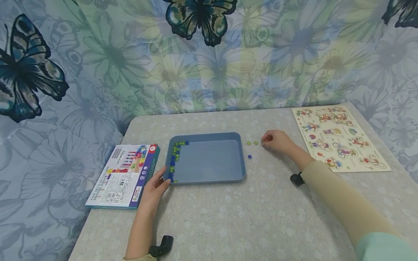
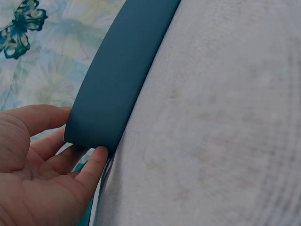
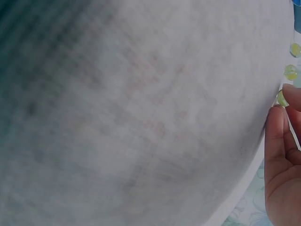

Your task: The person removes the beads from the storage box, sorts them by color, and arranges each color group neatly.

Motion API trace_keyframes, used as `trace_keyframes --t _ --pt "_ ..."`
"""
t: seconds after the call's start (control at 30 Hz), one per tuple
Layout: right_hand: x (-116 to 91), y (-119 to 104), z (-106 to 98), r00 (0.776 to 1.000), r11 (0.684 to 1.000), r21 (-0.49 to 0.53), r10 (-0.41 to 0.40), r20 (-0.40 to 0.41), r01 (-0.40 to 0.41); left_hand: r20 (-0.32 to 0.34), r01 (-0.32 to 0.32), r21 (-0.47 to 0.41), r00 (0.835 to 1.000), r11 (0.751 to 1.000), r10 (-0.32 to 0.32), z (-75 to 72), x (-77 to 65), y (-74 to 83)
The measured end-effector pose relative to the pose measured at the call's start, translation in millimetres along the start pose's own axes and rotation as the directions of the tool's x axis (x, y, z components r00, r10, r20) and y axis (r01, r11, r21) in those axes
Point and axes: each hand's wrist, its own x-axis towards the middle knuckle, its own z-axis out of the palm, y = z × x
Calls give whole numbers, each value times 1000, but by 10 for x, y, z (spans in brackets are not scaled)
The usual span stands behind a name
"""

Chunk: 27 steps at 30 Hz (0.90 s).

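A shallow blue-grey tray [image 1: 209,157] lies mid-table. My left hand [image 1: 154,189] grips its near left corner, also seen in the left wrist view, where fingers and thumb meet the tray wall [image 2: 106,89]. Green and blue marbles [image 1: 173,163] line the tray's left side. Right of the tray, my right hand [image 1: 277,142] pinches a yellow-green marble [image 3: 282,98] between thumb and fingertips, at the end of a short row. Two more yellow-green marbles sit beside it, one nearer the hand [image 1: 256,143] and one nearer the tray [image 1: 249,143]. A blue marble [image 1: 249,157] lies just in front of them.
A boxed set [image 1: 122,177] with printed pictures lies left of the tray, close to my left hand. On the right, a cream board [image 1: 341,139] with cartoon figures lies behind the right forearm. Patterned cloth with butterflies [image 1: 200,20] hangs behind the table.
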Motion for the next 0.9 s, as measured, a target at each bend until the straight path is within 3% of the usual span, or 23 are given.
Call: trace_keyframes --t 0.2,0.6,0.77,0.9 --pt "-21 -43 0 1000 1000 -10 19 -9 -19 10 -37 6 999 999 37 -3 -11 1" --pt "-87 -61 -76 1000 1000 6 -7 -23 7 12 -43 7 999 999 43 7 -14 0" --pt "-100 -176 -66 989 994 16 -107 -106 110 17 -20 -10 1000 1000 20 10 -60 85" --pt "-131 -443 58 954 965 38 -248 -166 258 18 -22 -10 1000 1000 22 3 -34 42"
